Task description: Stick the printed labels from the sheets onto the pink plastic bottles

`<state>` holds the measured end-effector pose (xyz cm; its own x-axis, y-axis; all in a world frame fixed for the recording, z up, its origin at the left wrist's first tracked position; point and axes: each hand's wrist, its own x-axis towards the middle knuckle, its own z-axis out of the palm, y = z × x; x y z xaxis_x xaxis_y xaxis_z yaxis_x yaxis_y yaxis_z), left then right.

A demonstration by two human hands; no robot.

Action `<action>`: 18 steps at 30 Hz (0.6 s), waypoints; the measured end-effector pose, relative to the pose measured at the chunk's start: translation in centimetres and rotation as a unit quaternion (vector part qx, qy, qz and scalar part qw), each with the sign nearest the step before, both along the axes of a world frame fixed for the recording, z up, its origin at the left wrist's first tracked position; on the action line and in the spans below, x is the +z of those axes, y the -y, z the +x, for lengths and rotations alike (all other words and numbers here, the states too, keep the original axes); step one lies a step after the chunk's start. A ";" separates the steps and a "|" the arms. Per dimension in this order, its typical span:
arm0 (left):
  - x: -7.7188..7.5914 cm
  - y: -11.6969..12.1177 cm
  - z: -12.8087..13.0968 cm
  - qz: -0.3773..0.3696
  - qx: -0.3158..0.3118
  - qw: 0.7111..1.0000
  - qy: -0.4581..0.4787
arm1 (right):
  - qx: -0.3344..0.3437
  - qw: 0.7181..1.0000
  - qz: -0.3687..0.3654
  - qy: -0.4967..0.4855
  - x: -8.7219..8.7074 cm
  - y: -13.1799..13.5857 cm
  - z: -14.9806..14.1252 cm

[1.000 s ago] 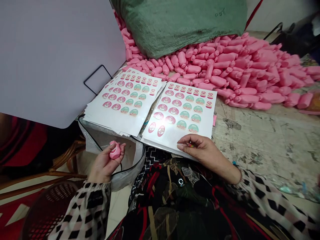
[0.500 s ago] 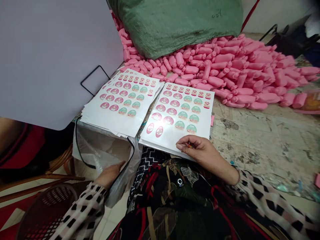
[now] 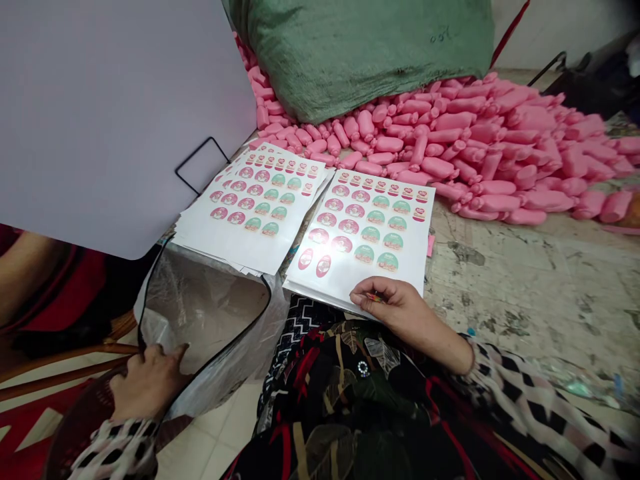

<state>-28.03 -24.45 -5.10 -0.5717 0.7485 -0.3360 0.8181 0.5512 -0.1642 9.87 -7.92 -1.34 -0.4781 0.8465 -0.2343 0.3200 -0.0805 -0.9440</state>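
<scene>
My right hand [image 3: 395, 309] rests on the near edge of the right sticker sheet [image 3: 367, 233], fingers pinched on a small colourful sticker. My left hand [image 3: 145, 383] is low at the left, fingers curled over the near rim of a clear plastic bag [image 3: 210, 313] held on a black wire frame. No pink bottle shows in that hand. A second stack of sticker sheets [image 3: 255, 203] lies to the left of the first, partly over the bag.
A big heap of pink bottles [image 3: 475, 147] covers the far table, under a green sack [image 3: 360, 53]. A grey board [image 3: 110, 113] stands at the left. A dark red basket [image 3: 85, 427] sits below my left hand. Worn tabletop [image 3: 525, 280] lies to the right.
The left hand held a pink bottle above the bag, then dropped into the bag; now it grips the bag's near rim without the bottle. The right hand has stayed on the sheet.
</scene>
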 end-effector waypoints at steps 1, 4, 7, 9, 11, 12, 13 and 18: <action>-0.5 0.2 0.5 0.002 0.001 0.998 -0.063 | 0.017 1.000 0.021 0.007 -0.1 0.0 -0.2; -1.8 1.3 1.1 0.048 0.072 0.991 -0.102 | 0.094 0.989 0.102 0.051 0.2 -0.1 -1.2; -2.1 2.7 0.1 0.045 0.108 0.993 0.005 | 0.190 0.958 0.190 0.098 1.0 -0.4 -3.0; -1.5 3.4 -0.7 0.029 0.111 0.991 0.075 | 0.247 0.929 0.248 0.118 1.5 -0.8 -4.6; -0.7 4.0 -1.2 0.018 0.113 0.986 0.123 | 0.288 0.898 0.302 0.138 1.9 -1.3 -6.3; -0.4 4.2 -1.2 0.015 0.119 0.984 0.133 | 0.302 0.883 0.327 0.149 2.0 -1.5 -7.1; 0.0 4.5 -1.2 0.011 0.128 0.983 0.135 | 0.311 0.869 0.349 0.160 2.0 -1.8 -7.9; 1.0 6.2 -0.7 0.010 0.161 0.979 0.126 | 0.331 0.828 0.409 0.195 1.8 -2.3 -10.1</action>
